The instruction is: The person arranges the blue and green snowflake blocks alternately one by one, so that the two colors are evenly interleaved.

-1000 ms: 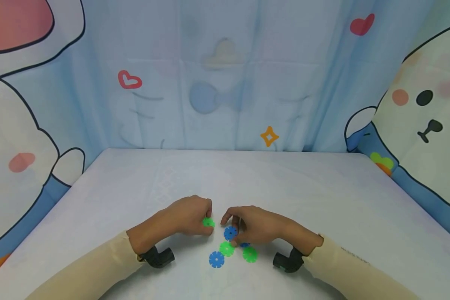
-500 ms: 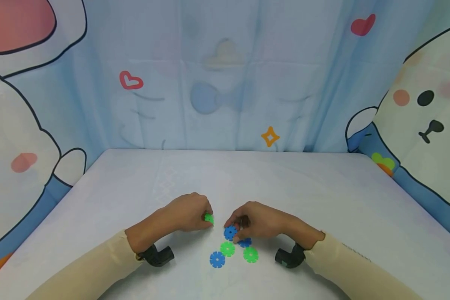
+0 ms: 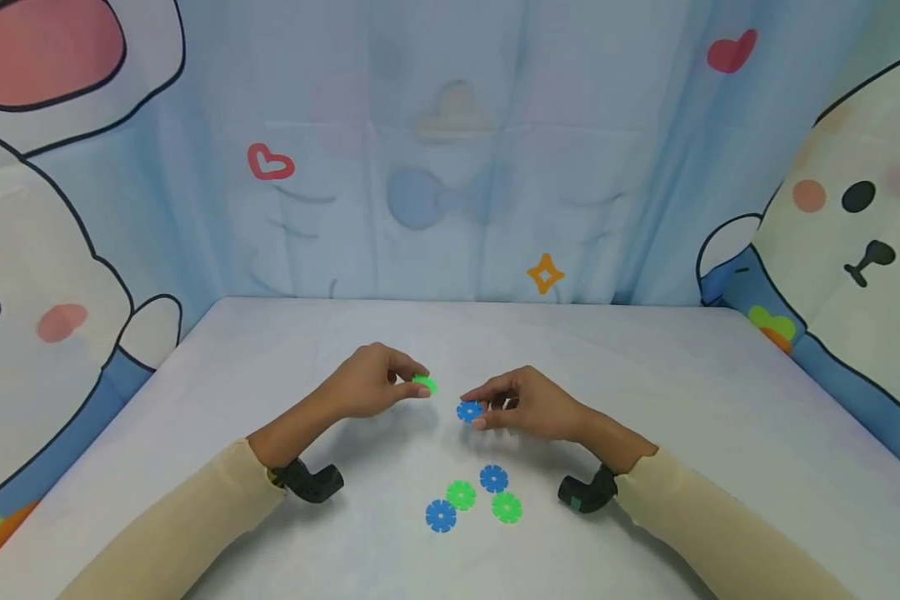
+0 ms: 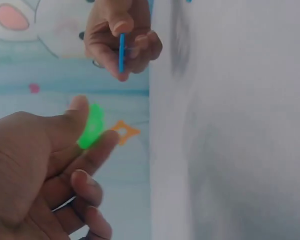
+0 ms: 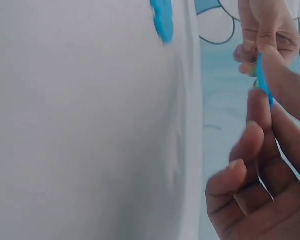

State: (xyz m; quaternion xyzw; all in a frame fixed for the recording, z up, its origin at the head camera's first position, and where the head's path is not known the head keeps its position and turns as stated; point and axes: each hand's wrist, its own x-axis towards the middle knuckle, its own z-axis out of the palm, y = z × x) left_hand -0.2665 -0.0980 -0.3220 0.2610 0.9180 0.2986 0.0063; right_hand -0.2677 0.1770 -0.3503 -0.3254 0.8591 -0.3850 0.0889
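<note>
The left hand [image 3: 367,382] pinches a green disc [image 3: 426,384]; the right hand [image 3: 543,406] pinches a blue disc [image 3: 468,412] by its edge.

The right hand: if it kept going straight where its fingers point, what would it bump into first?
Probably the green disc pinched by the left hand, or that hand's fingertips. Depth is hard to judge, so the right hand might slip just past.

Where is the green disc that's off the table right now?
In the head view, the green disc is pinched in the left hand, up and left of the blue disc held by the right hand.
</note>
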